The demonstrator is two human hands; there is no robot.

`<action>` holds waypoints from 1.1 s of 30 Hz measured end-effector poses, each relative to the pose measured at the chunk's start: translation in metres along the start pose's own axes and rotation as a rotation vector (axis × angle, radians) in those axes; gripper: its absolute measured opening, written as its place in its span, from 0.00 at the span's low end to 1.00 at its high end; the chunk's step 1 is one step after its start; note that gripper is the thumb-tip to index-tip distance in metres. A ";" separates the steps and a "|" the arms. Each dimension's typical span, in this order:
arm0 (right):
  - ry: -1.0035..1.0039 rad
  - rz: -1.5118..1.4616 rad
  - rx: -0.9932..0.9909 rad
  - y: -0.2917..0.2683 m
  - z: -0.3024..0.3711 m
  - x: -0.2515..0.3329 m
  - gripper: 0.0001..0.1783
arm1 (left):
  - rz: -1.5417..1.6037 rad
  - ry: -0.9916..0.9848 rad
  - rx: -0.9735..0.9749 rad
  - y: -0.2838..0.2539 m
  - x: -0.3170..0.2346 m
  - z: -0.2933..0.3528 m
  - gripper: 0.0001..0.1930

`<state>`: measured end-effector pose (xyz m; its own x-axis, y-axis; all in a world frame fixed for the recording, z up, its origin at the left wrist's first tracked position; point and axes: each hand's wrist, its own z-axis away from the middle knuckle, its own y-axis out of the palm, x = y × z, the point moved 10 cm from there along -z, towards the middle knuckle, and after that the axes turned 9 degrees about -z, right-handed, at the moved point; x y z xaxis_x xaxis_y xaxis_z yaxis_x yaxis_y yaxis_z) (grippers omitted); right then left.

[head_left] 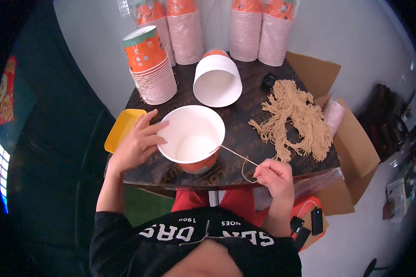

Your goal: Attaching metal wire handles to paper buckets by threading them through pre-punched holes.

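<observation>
A big paper bucket [192, 123] is standing upright near the front edge of the dark table [235, 127], in the middle, and its white inside is facing up. The left hand [140, 141] is resting at the bucket's left rim. Its fingers are sitting apart from each other, with some tips reaching over the rim, and they are not pinching anything. On the right, the right hand [276, 177] is holding a thin tan string [238, 155]. Its thumb and finger are pressing together on the string. The string is running left to the bucket's right rim, and a little bit is showing inside; I cannot tell if it is going through a hole. A loose loop of it is hanging beside the right hand. A yellow tray [113, 138] is lying at the left edge, just beside the left hand. Farther right, a fluffy pile of tan strings [305, 122] is lying on the table, with a small black thing [269, 81] just past its far left end. Beyond the bucket, a white tub [217, 83] is lying on its side. To the far left, an orange and white stack of buckets [152, 74] is leaning a little. Taller wrapped stacks [185, 39] are standing along the far side.
</observation>
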<state>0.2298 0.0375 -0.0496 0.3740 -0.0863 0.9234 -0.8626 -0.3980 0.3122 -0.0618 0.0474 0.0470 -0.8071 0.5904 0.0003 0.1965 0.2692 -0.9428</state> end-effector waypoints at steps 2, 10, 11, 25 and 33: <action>-0.089 -0.078 0.010 0.004 0.001 0.012 0.14 | -0.067 0.021 0.015 -0.005 -0.016 0.001 0.13; -0.196 -0.171 -0.108 0.009 0.004 0.030 0.14 | -0.134 0.160 -0.098 0.006 -0.094 -0.026 0.13; -0.196 -0.226 -0.108 0.014 0.002 0.030 0.14 | -0.171 0.133 -0.087 0.015 -0.100 -0.030 0.16; -0.237 -0.980 -0.116 0.042 -0.053 0.001 0.17 | 0.482 0.024 -0.371 0.032 -0.138 -0.026 0.14; -0.356 -0.466 -0.302 0.034 -0.033 -0.009 0.15 | 0.678 -0.101 -0.226 0.059 -0.132 -0.024 0.04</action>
<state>0.1860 0.0555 -0.0402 0.7767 -0.2841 0.5621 -0.6211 -0.1979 0.7583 0.0694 0.0036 -0.0013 -0.5124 0.6127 -0.6017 0.7739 0.0257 -0.6328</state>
